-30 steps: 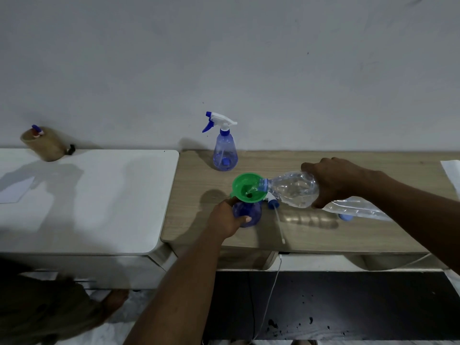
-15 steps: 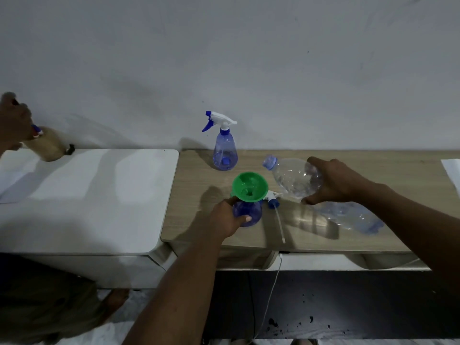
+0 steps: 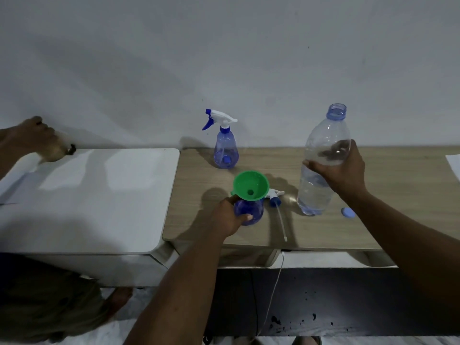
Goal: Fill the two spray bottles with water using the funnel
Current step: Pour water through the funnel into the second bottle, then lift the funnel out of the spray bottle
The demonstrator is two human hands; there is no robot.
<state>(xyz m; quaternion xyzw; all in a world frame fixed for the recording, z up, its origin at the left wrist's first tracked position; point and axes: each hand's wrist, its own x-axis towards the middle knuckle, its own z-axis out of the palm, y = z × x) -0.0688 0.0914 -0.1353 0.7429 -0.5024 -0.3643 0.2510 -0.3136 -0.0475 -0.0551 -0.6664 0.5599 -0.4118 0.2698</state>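
The open spray bottle (image 3: 249,212) stands near the front edge of the desk (image 3: 388,220), with the green funnel (image 3: 251,185) seated in its neck. The left hand (image 3: 227,216) grips the bottle body, fingers (image 3: 245,217) curled round it below the funnel. This grip likely steadies a light, top-heavy assembly against tipping during a pour. The removed trigger head (image 3: 275,195) lies just beside this bottle, its dip tube pointing toward the front edge, which leaves the neck free for the funnel. The right hand (image 3: 344,174) holds the clear water bottle (image 3: 314,192) upright to the right of the funnel, fingers and thumb wrapped round its mid-section. The mouth faces up, so no water is leaving it. Its base is at desk level, though contact cannot be confirmed. Its blue cap (image 3: 348,212) lies on the desk just to the right of the base. The second spray bottle (image 3: 226,151) stands at the back near the wall with its trigger head fitted. Its fill level cannot be read with confidence. The level in the open spray bottle is hidden by the funnel and hand. At far left, another person's hand (image 3: 32,138) rests on an object on the white cabinet (image 3: 99,195).
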